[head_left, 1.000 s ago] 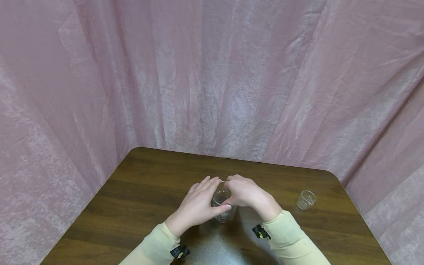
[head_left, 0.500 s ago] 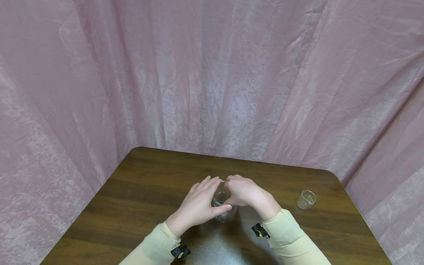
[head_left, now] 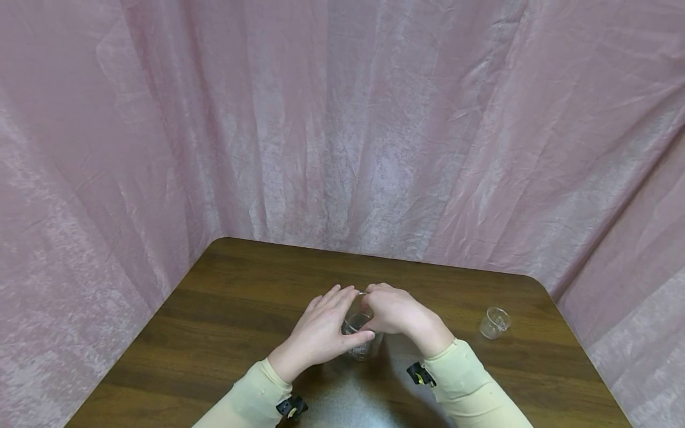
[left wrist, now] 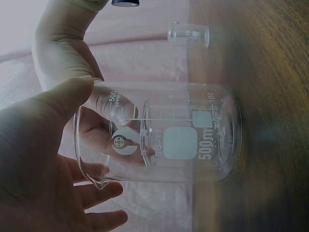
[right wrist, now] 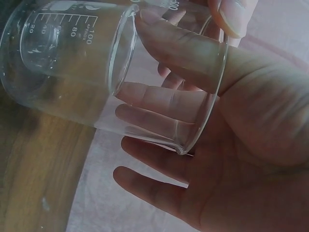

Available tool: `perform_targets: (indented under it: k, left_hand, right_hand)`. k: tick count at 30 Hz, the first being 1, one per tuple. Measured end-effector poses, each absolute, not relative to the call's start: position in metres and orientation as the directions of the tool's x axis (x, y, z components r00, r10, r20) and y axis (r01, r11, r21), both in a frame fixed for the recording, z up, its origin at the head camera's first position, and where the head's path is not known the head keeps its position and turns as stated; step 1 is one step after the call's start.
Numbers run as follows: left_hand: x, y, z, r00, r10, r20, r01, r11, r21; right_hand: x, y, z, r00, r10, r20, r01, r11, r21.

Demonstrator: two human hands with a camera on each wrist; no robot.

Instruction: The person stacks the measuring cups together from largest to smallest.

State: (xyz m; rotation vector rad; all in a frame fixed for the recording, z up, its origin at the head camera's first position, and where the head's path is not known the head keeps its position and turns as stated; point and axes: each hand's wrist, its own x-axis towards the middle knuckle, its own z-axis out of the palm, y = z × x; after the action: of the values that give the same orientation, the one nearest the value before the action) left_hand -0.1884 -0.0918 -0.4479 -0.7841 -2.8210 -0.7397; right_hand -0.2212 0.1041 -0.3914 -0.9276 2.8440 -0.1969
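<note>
A clear 500 ml glass beaker (left wrist: 179, 142) stands upright on the table, its markings facing me in the left wrist view. My left hand (head_left: 319, 333) holds it near the rim, thumb on the near side and fingers round the far side. Inside it is a smaller graduated beaker (right wrist: 72, 53), low down in the big one. My right hand (head_left: 398, 312) reaches in over the rim, with thumb and fingertips at the small beaker's rim in a pinch. In the right wrist view its other fingers (right wrist: 149, 191) stay outside the big beaker.
Another small clear beaker (head_left: 495, 323) stands apart on the right side of the wooden table (head_left: 257, 285). A pink curtain (head_left: 342, 131) hangs behind the table and along its sides.
Both hands and the big beaker stay practically in place. The small beaker's rim looks slightly shifted and shows more plainly inside the big one.
</note>
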Motion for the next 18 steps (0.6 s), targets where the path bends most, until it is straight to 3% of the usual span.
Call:
perform_targets:
  k: [18]
  left_hand:
    - [-0.1882,-0.0929,-0.4484,-0.861,0.453,0.229,0.508,0.751,0.422]
  right_hand:
    - [-0.2161,0.1103,-0.3954,-0.802,-0.597,0.003,-0.581,0.779,-0.235]
